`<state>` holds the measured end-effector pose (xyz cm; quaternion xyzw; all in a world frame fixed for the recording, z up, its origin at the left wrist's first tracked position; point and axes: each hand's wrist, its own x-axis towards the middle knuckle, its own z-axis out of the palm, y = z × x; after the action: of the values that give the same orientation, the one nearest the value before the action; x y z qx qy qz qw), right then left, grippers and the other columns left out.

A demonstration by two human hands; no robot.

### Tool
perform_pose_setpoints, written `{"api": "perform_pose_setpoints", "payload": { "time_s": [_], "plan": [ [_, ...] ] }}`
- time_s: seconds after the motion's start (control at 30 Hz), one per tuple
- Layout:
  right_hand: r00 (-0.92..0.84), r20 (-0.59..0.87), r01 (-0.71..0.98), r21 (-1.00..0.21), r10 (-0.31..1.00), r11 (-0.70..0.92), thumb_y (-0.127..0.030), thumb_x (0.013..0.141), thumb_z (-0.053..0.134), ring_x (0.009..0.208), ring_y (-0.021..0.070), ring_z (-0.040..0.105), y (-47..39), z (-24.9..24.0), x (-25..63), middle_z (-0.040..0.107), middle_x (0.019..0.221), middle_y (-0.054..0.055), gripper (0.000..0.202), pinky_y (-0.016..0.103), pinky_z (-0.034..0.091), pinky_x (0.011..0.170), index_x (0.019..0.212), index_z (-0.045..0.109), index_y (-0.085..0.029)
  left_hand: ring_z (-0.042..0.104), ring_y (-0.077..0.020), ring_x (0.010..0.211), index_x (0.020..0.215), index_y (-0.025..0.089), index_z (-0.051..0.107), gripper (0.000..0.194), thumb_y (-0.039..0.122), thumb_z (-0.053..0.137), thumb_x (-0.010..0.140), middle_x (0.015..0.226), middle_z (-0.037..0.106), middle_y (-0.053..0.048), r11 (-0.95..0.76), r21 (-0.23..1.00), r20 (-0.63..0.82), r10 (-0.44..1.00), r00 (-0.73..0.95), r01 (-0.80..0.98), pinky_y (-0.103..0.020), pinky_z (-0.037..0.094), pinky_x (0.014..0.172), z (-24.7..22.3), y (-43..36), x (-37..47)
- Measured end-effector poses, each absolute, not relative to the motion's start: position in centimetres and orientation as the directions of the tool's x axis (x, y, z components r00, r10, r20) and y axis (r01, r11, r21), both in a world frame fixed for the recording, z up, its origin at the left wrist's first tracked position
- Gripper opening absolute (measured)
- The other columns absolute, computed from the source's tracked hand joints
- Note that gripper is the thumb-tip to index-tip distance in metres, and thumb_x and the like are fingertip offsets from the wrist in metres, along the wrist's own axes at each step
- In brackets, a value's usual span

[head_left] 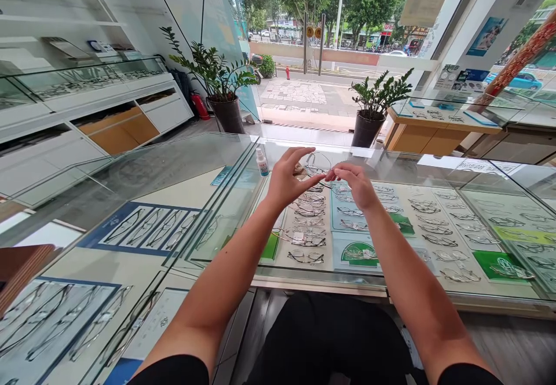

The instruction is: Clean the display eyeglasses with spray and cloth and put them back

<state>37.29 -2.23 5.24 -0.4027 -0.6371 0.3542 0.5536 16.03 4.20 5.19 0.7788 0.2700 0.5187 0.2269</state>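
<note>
A pair of thin-rimmed eyeglasses [320, 158] is between my two hands, above the glass counter. My left hand [287, 178] has its index finger at the upper edge of the eyeglasses and its thumb stretched to the lower edge. At their near right side, my right hand [357, 184] pinches them with bent fingers, close to the left thumb tip. Part of the frame is hidden by my fingers. Just behind the left hand is a small brownish item [299, 168], mostly covered. A white spray bottle [262, 162] stands upright to the left.
Below my hands, the glass display counter [243, 257] holds rows of eyeglasses [306, 256]. A blue-edged tray [147, 228] of frames lies at left. Potted plants [226, 113] stand beyond, before glass doors [313, 43]. A wooden display cabinet [428, 133] is at the right.
</note>
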Motion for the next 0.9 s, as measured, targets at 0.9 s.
{"api": "perform_pose_setpoints", "payload": {
  "time_s": [0.9],
  "plan": [
    [0.273, 0.763, 0.674, -0.586, 0.586, 0.449, -0.05, 0.1, 0.069, 0.111, 0.0301, 0.062, -3.5, 4.3, 34.6, 0.071, 0.118, 0.01, 0.041, 0.05, 0.05, 0.103, 0.135, 0.066, -0.028, 0.063, -0.0271, 0.11, 0.131, 0.027, 0.068, 0.052, 0.052, 0.086, 0.089, 0.116, 0.066, -0.009, -0.68, 0.681, 0.728, 0.67, -0.148, 0.274, -0.042, 0.049, 0.096, 4.6, 3.1, 17.2]
  ]
}}
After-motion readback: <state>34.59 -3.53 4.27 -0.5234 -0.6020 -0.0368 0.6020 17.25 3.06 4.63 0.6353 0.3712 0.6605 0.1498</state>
